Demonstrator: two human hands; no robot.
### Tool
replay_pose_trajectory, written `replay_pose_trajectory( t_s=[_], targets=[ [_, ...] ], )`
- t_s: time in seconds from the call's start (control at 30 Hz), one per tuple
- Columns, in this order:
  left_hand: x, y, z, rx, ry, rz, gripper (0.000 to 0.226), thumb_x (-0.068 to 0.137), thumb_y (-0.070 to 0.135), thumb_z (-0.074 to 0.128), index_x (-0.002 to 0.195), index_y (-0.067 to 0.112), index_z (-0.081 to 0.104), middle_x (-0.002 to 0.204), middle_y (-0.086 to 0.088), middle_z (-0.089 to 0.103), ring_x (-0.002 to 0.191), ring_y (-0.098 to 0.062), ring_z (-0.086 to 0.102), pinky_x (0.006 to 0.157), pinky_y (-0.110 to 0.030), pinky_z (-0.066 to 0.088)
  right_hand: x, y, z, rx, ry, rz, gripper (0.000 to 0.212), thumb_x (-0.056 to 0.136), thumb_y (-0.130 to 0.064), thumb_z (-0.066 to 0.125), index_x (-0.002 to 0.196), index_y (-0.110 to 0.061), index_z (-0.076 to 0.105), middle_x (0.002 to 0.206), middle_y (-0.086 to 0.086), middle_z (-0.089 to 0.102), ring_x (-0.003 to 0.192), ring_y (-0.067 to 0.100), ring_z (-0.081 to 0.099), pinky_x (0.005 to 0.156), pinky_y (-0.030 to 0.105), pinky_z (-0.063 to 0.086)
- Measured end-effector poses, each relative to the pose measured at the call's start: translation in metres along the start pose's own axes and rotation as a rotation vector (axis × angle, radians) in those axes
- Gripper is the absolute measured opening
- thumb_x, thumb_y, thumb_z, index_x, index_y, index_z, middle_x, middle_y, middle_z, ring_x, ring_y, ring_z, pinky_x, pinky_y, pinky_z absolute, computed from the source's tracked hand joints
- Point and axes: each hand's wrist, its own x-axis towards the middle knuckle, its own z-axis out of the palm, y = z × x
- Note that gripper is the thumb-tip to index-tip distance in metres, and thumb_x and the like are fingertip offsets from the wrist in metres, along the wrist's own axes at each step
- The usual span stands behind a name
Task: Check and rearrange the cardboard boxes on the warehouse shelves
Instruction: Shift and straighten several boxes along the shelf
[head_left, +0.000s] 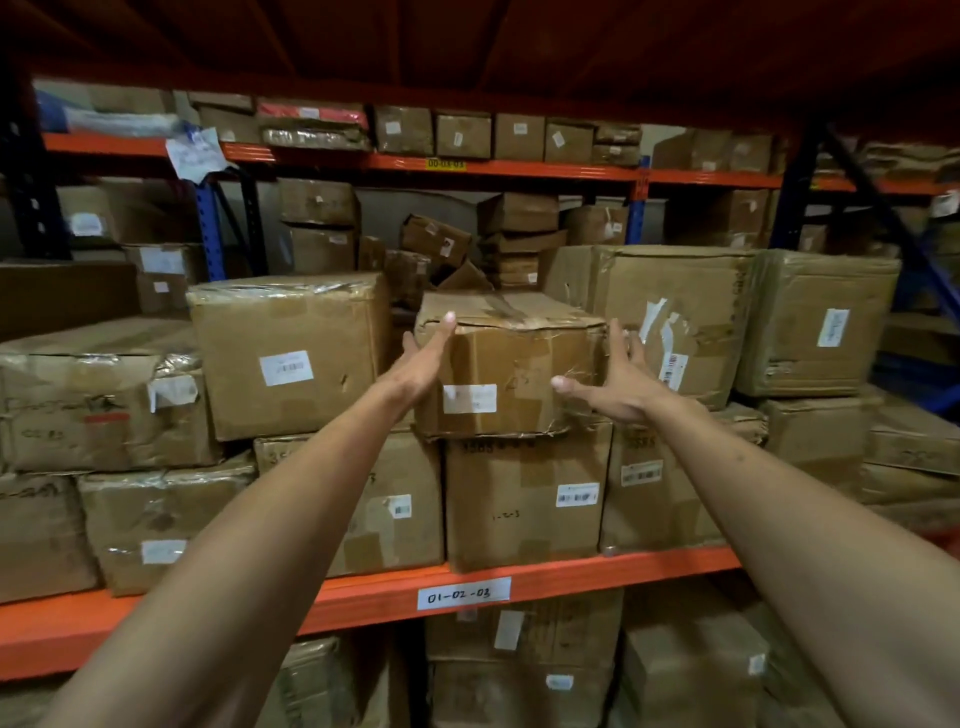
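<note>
Both hands, L (423, 361) & R (618, 376), flat on sides of dented box (511, 364).

On the shelf (519, 577) marked 01-02-03 the boxes stand in two layers. The middle box (511, 364) of the upper layer sits on a lower box (524, 499), near the front edge of the shelf. The left hand (423, 358) lies against its left side and the right hand (618, 374) is at its right front corner. To its left stands a bigger box (288, 353), to its right another big box (670, 317). Behind them smaller boxes are piled, and above is the upper shelf (467, 165) with a row of boxes
</note>
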Motion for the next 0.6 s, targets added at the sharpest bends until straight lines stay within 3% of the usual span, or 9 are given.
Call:
replay_pose_trajectory(
  t_s=[0.1, 0.2, 0.27, 0.4, 0.6],
  targets=[
    [0.007, 0.007, 0.011, -0.06, 0.104, 0.026, 0.123, 0.066, 0.099, 0.044, 0.161, 0.042, -0.01, 0.168, -0.012, 0.022, 0.149, -0.043, 0.028, 0.119, -0.064, 0.025, 0.019, 0.013, 0.009, 0.15, -0.08, -0.042, 0.149, 0.069, -0.065, 0.085, 0.152, -0.042, -0.037, 0.171, 0.014, -0.017, 0.158, 0.038, 0.002, 0.125, 0.06, 0.012],
    [0.006, 0.008, 0.019, -0.037, 0.157, 0.125, 0.101, 0.09, 0.078, 0.047, 0.155, 0.047, -0.023, 0.169, -0.011, 0.019, 0.149, -0.041, 0.03, 0.119, -0.062, 0.027, 0.031, 0.016, 0.022, 0.318, -0.044, -0.086, 0.151, 0.07, -0.048, 0.092, 0.15, -0.049, -0.035, 0.172, 0.017, 0.01, 0.155, 0.04, 0.02, 0.123, 0.062, 0.019],
    [0.003, 0.011, 0.022, -0.03, 0.188, 0.187, 0.089, 0.095, 0.071, 0.046, 0.158, 0.047, -0.012, 0.167, -0.011, 0.024, 0.146, -0.038, 0.036, 0.118, -0.06, 0.032, 0.035, 0.015, 0.031, 0.391, 0.035, -0.072, 0.143, 0.075, -0.037, 0.092, 0.156, -0.047, -0.025, 0.169, 0.017, 0.023, 0.151, 0.042, 0.029, 0.121, 0.064, 0.024],
    [-0.009, 0.016, 0.029, 0.018, 0.268, 0.216, 0.062, 0.098, 0.064, 0.049, 0.151, 0.04, 0.026, 0.147, -0.012, 0.05, 0.117, -0.029, 0.056, 0.102, -0.055, 0.051, 0.029, 0.013, 0.035, 0.414, 0.101, -0.028, 0.129, 0.083, -0.033, 0.087, 0.162, -0.041, -0.014, 0.163, 0.019, 0.035, 0.146, 0.043, 0.037, 0.118, 0.059, 0.028],
    [-0.044, 0.016, 0.031, 0.114, 0.216, 0.295, 0.077, 0.093, 0.043, 0.072, 0.152, 0.026, 0.025, 0.147, -0.008, 0.053, 0.132, -0.027, 0.054, 0.105, -0.041, 0.046, 0.001, 0.012, 0.028, 0.414, 0.146, -0.031, 0.12, 0.086, -0.035, 0.084, 0.164, -0.038, -0.007, 0.162, 0.016, 0.038, 0.145, 0.041, 0.041, 0.115, 0.056, 0.034]
  ],
)
